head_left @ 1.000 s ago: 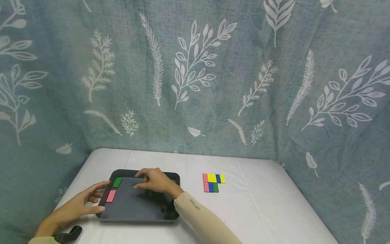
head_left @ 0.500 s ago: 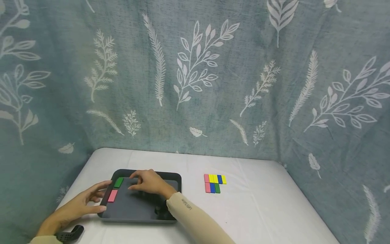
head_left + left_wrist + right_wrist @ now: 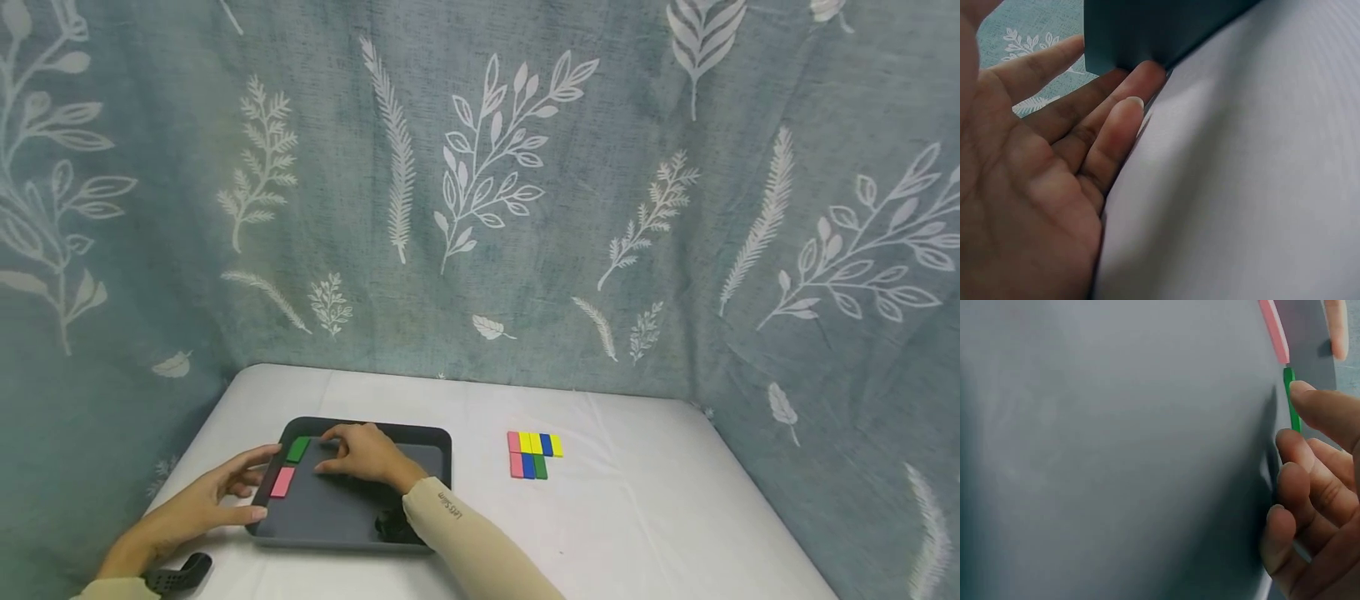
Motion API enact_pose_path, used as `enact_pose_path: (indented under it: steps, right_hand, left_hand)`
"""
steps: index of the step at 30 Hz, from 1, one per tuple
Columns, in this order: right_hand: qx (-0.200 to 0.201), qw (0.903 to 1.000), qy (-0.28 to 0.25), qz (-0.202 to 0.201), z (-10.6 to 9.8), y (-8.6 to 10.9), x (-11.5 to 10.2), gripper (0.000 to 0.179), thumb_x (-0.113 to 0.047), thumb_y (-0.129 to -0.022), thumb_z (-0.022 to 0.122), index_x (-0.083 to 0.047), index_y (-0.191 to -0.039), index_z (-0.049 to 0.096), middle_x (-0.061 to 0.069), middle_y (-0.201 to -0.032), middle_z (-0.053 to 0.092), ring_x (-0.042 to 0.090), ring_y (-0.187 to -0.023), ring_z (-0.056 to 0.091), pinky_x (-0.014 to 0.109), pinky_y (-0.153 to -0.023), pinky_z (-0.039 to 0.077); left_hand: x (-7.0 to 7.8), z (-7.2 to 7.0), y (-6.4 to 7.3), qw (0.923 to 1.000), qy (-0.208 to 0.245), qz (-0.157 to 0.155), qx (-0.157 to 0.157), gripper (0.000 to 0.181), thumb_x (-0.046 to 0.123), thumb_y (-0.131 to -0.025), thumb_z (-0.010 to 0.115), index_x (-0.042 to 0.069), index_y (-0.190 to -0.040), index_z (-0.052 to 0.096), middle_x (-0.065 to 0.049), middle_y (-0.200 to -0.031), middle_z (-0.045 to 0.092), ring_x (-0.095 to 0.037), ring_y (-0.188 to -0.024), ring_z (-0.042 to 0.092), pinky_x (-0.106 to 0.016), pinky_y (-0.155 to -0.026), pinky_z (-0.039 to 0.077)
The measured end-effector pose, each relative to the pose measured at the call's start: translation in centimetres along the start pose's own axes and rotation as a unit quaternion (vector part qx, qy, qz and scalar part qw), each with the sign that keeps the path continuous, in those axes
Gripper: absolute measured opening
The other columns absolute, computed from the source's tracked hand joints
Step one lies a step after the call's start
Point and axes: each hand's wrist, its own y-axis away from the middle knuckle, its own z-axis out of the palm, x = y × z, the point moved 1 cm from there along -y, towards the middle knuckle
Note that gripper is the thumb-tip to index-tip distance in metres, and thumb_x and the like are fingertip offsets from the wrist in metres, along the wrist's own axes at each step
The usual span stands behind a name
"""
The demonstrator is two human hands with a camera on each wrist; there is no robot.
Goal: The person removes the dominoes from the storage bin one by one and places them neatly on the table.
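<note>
A dark grey tray (image 3: 322, 521) lies on the white table. Inside it, along the left side, are a green tile (image 3: 297, 449) and a pink tile (image 3: 282, 482). My left hand (image 3: 198, 504) touches the tray's left side with spread fingers, the thumb at the near corner; in the left wrist view the fingers (image 3: 1119, 134) meet the tray's outer wall (image 3: 1141, 37). Over the tray, right of the green tile, is my right hand (image 3: 367, 454), loosely bent. In the right wrist view nothing shows between its thumb and fingers (image 3: 1294, 484).
Right of the tray, two rows of pink, yellow, blue and green tiles (image 3: 535, 455) lie side by side on the white table (image 3: 645, 500). A leaf-patterned curtain (image 3: 480, 208) hangs behind and at both sides. A black wrist strap (image 3: 180, 575) is on the left wrist.
My right hand has moved left across the tray toward the green tile and sits slightly lower. The left hand stays at the tray's edge. The whole view has shifted slightly.
</note>
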Motion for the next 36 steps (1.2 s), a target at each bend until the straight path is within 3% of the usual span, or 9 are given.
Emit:
enact_pose_path:
  steps: [9, 25, 29, 36]
  right_hand:
    - [0.019, 0.9996, 0.017, 0.008, 0.5, -0.9, 0.1, 0.049, -0.041, -0.090, 0.080, -0.018, -0.132, 0.069, -0.018, -0.068, 0.058, -0.005, -0.058, 0.051, 0.014, -0.057, 0.042]
    - [0.060, 0.9954, 0.041, 0.062, 1.8, -2.2, -1.8, 0.046, -0.050, -0.088, 0.079, -0.024, -0.126, 0.073, -0.018, -0.064, 0.054, -0.003, -0.056, 0.050, 0.019, -0.052, 0.040]
    - [0.070, 0.9937, 0.049, 0.072, 1.9, -2.4, -1.9, 0.047, -0.053, -0.085, 0.081, -0.025, -0.122, 0.074, -0.018, -0.072, 0.061, -0.003, -0.064, 0.054, 0.020, -0.057, 0.043]
    - [0.079, 0.9901, 0.072, 0.091, 2.4, -2.7, -2.2, 0.052, -0.060, -0.081, 0.081, -0.026, -0.120, 0.076, -0.016, -0.101, 0.074, 0.000, -0.083, 0.064, 0.022, -0.063, 0.048]
  left_hand:
    - [-0.1, -0.1, 0.0, 0.9999, -0.009, 0.008, 0.002, 0.084, 0.018, -0.095, 0.074, 0.013, -0.163, 0.025, -0.023, -0.154, 0.038, -0.032, -0.125, 0.047, -0.049, -0.093, 0.043]
    - [-0.3, -0.2, -0.2, 0.9999, -0.006, 0.016, -0.002, 0.083, 0.017, -0.095, 0.075, 0.017, -0.162, 0.026, -0.021, -0.150, 0.045, -0.034, -0.128, 0.049, -0.051, -0.094, 0.043]
    - [-0.1, -0.2, -0.2, 0.9999, 0.001, 0.010, -0.006, 0.084, 0.017, -0.095, 0.075, 0.016, -0.163, 0.025, -0.021, -0.149, 0.046, -0.035, -0.129, 0.048, -0.051, -0.095, 0.042]
    - [-0.1, -0.1, 0.0, 0.9999, 0.008, 0.006, -0.004, 0.084, 0.017, -0.095, 0.075, 0.017, -0.163, 0.025, -0.021, -0.148, 0.047, -0.035, -0.129, 0.048, -0.051, -0.095, 0.043]
